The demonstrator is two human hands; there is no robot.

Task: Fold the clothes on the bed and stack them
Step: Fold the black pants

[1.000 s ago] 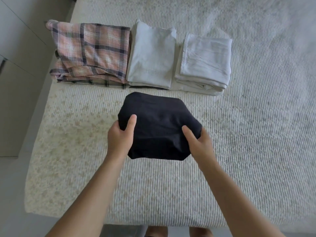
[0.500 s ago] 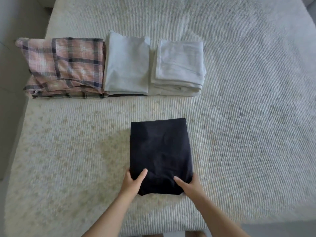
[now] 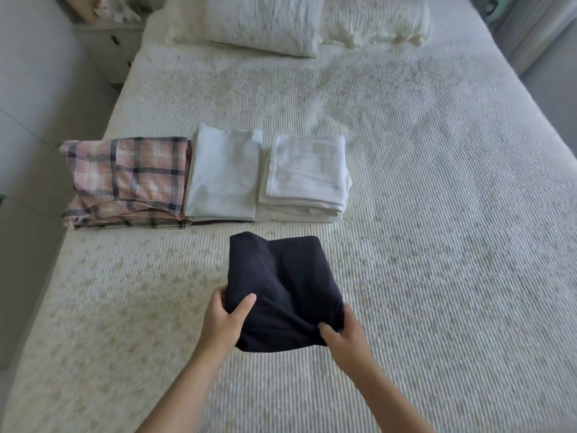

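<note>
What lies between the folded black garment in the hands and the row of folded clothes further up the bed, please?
Only bare bedspread, in the head view: the black garment stops short of the white stack.

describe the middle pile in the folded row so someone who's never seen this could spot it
On the cream textured bed, a row of three folded piles lies across the left half, beyond the black garment both hands grip. The middle pile sits between a pink plaid pile and a thicker white stack. It is plain pale grey, smooth and flat.

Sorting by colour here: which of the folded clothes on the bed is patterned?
The plaid pile, leftmost in the row; the two piles beside it are plain pale.
</note>
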